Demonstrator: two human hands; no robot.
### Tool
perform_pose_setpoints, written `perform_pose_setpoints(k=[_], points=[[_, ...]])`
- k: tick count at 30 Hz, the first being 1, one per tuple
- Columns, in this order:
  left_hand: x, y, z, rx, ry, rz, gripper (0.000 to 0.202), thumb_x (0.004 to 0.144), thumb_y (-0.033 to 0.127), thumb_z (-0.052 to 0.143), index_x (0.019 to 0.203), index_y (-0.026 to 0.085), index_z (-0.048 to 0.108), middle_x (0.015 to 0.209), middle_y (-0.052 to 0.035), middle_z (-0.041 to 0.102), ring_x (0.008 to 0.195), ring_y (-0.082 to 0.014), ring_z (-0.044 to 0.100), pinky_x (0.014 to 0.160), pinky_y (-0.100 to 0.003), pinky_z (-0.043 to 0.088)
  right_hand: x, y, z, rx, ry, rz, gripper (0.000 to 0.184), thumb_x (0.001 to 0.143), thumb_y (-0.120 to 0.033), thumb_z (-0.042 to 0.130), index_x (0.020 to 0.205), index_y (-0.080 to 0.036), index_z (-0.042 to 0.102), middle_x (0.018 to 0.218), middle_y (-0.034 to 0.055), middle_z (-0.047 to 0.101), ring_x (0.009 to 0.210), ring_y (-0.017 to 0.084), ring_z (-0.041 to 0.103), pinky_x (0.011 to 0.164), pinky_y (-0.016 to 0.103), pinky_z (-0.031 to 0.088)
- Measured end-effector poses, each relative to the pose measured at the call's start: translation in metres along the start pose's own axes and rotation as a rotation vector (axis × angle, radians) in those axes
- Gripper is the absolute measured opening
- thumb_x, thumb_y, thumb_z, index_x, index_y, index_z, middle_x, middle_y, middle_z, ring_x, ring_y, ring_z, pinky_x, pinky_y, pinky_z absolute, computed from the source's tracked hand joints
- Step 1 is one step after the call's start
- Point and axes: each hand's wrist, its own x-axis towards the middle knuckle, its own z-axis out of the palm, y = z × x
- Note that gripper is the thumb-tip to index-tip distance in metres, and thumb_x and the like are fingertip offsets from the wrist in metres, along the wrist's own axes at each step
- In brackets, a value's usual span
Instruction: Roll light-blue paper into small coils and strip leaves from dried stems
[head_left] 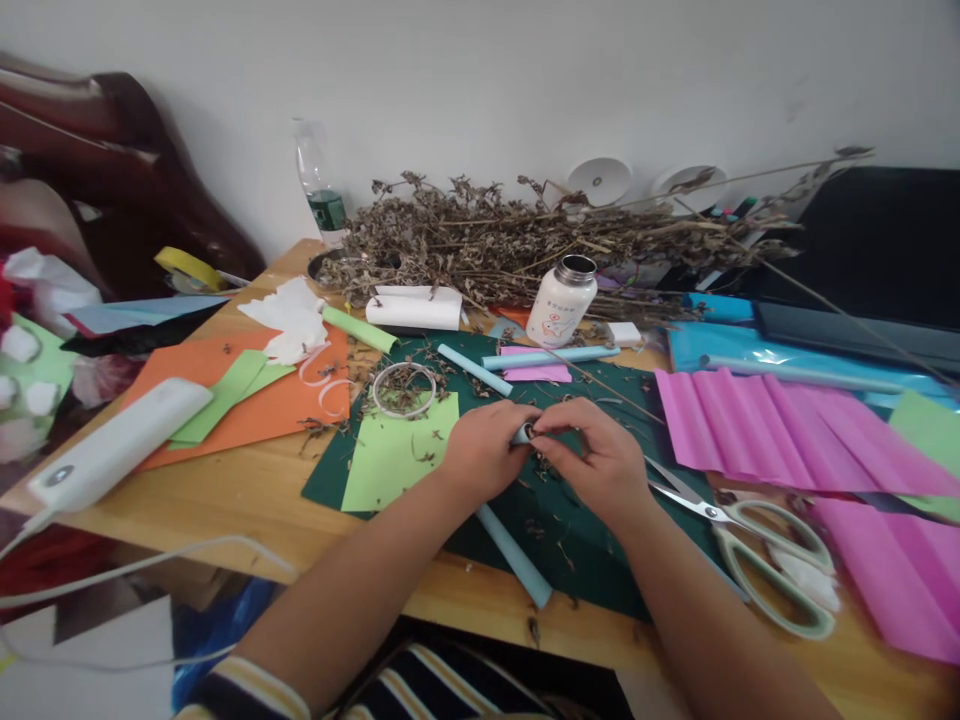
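Note:
My left hand (491, 445) is closed around a light-blue paper tube (521, 434), whose open end faces my right hand. The fingertips of my right hand (592, 455) are pinched together at that opening, where something dark shows; what they hold is too small to make out. Beneath my wrists lies a dark green cutting mat (592, 565) strewn with dried leaf bits. Another length of blue tube (517, 560) angles out below my left hand; whether it joins the held one is hidden. A light green paper sheet (397, 465) is left of my hands, with a clear ring (405, 410) at its top edge.
Open scissors (709, 510) lie right of my right hand, near pink crepe paper (795, 430). Behind stand a white bottle (562, 300) without a lid and a heap of dried stalks (480, 235). A white glue gun (124, 440) and orange paper (300, 420) are at left.

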Motion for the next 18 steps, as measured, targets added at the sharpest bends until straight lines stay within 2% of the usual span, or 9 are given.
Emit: perform_pose_setpoints(k=[6, 12, 18], points=[[-0.0002, 0.0005, -0.0003, 0.041, -0.049, 0.040, 0.022, 0.072, 0.023, 0.047, 0.093, 0.020, 0.056, 0.077, -0.0033, 0.059, 0.075, -0.0167, 0.053, 0.066, -0.027, 0.039, -0.0005, 0.0026, 0.0011, 0.085, 0.061, -0.047, 0.014, 0.068, -0.014, 0.057, 0.069, -0.021, 0.045, 0.069, -0.0005, 0.058, 0.066, 0.014, 0.056, 0.063, 0.031, 0.046], [-0.0019, 0.0001, 0.0020, 0.066, -0.049, 0.095, 0.020, 0.075, 0.026, 0.043, 0.090, 0.019, 0.055, 0.071, -0.0036, 0.056, 0.072, -0.0165, 0.053, 0.064, -0.026, 0.038, 0.0038, -0.0009, -0.0019, 0.006, 0.019, -0.123, 0.007, 0.071, -0.022, 0.055, 0.066, -0.021, 0.050, 0.063, -0.0001, 0.057, 0.061, 0.014, 0.055, 0.058, 0.030, 0.045], [-0.0029, -0.0012, 0.0035, 0.086, -0.047, 0.133, 0.015, 0.073, 0.026, 0.045, 0.082, 0.018, 0.055, 0.069, -0.0030, 0.055, 0.068, -0.0161, 0.052, 0.061, -0.026, 0.037, 0.0033, -0.0016, -0.0043, -0.045, 0.002, -0.156, 0.011, 0.074, -0.028, 0.050, 0.068, -0.021, 0.055, 0.073, 0.0037, 0.054, 0.069, 0.014, 0.053, 0.061, 0.028, 0.046]])
